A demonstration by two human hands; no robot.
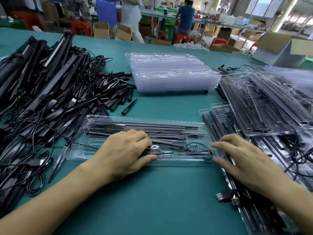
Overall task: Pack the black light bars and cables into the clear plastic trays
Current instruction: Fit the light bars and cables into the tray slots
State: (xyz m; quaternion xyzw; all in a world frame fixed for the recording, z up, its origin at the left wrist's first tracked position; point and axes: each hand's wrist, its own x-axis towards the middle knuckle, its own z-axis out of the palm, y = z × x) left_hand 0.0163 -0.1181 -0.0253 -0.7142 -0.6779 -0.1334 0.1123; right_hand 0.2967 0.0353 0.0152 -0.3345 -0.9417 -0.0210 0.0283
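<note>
From the head camera we see the clear plastic tray (169,162) lying crosswise on the green table (160,197), just ahead of both hands. Black light bars (152,128) fill its far channels and a thin cable (191,147) loops in the near right pocket. Our left hand (125,150) sits on the tray's middle, fingers bent down into it and the thumb against the near rim, nipping that wall. Our right hand (242,158) is blurred, its fingers fairly straight and spread, touching the tray's right end. Bare cloth runs from the tray's near rim down to us. Beyond its far rim a strip stays open, with one loose black spike (129,109) in it, up to the stack of empty trays (172,72). The left side is crowded by a heap of loose bars and cables (42,85), which touches the tray's left end. Packed trays (264,102) overlap on the right, close beside our right hand, with USB plugs (223,196) nearer us. Print on the cartons (84,13) past the table's far edge is too blurred to read.
</note>
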